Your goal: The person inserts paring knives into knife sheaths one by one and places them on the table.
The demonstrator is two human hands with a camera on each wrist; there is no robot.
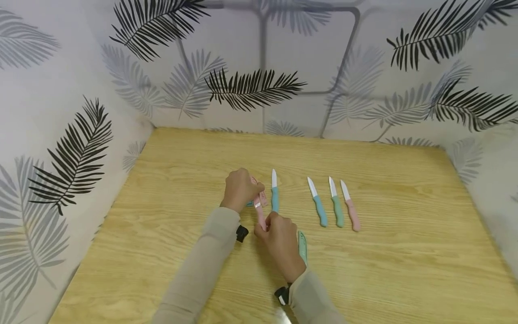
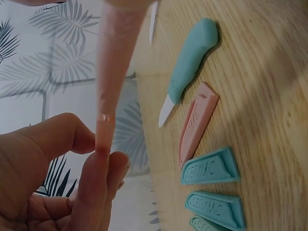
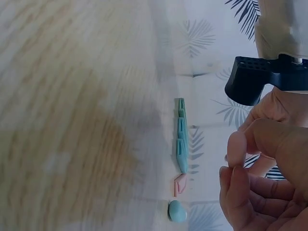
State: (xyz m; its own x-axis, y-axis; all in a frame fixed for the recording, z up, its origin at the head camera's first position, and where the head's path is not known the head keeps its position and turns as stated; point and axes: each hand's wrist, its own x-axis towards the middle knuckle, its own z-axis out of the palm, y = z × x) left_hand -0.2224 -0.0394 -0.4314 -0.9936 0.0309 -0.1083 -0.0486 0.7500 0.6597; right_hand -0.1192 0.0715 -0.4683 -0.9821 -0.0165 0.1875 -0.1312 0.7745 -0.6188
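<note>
My left hand (image 1: 239,189) pinches the end of a pink knife sheath (image 2: 107,126), which sits over most of the blade of a pink-handled paring knife (image 1: 261,217). A sliver of white blade shows between sheath and handle in the head view. With thumb and fingers my right hand (image 1: 282,240) grips the knife's handle (image 3: 236,149) at its rear end. Just right of the left hand lie a second pink sheath (image 2: 198,120) and a blue-handled knife (image 1: 274,198). Blue sheaths (image 2: 211,166) lie in a row, mostly hidden under the left hand in the head view.
Three unsheathed knives lie to the right: a blue one (image 1: 319,209), a green one (image 1: 337,209) and a pink one (image 1: 352,213). A green sheath (image 1: 302,247) lies beside the right wrist. The wooden table (image 1: 404,252) meets a leaf-patterned backdrop (image 1: 295,54).
</note>
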